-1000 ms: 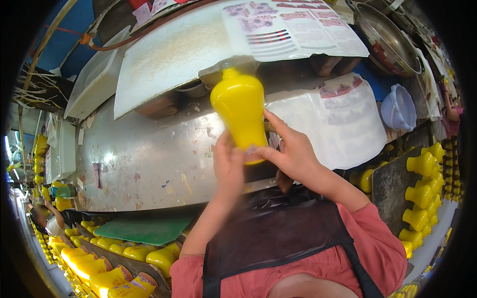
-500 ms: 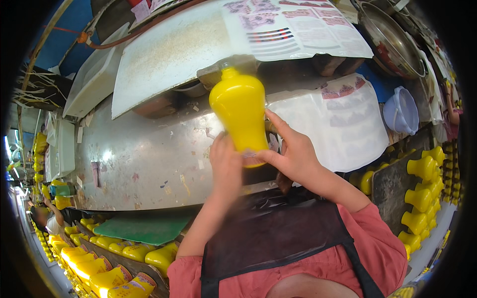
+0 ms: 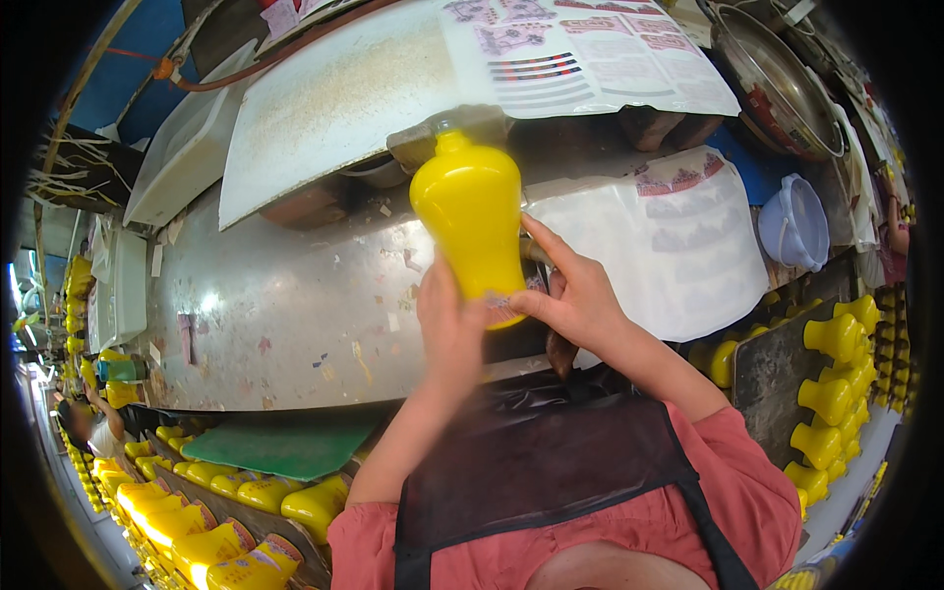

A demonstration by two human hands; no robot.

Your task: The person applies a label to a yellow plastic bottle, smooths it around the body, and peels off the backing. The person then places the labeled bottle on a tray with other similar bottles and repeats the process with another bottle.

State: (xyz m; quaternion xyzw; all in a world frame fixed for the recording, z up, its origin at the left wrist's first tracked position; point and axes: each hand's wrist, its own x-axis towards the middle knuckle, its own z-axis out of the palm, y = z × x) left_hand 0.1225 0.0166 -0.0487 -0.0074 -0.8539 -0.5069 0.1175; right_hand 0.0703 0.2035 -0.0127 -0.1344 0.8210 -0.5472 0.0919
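The glossy yellow plastic bottle (image 3: 474, 221), vase-shaped with a narrow neck and a swelling belly, is held upright above the steel worktop (image 3: 285, 315), its neck up under the edge of a pale slanted board (image 3: 344, 93); it looks light and probably empty, a thin blow-moulded shell that would give a little under a squeeze, and its sheen suggests it could slip, so the waisted lower part is the sensible place to take it; whether anything is inside cannot be told, the wall being opaque. The left hand (image 3: 450, 329) is wrapped against the bottle's lower left side, fingers curled; the right hand (image 3: 575, 295) has its thumb and fingers pressed on the lower right, near a label-like patch at the base; both hands are closed on it.

Outward from there: a white plastic sheet (image 3: 678, 256) lies on the worktop to the right; a pale blue plastic basin (image 3: 795, 221) sits beyond it, its contents not visible; a large metal pan (image 3: 777, 88) tilts above, apparently empty. Rows of matching yellow bottles (image 3: 836, 383) stand at the right; more yellow bottles lying on their sides (image 3: 226, 511) fill a long tray at lower left, beside a green mat (image 3: 285, 447).
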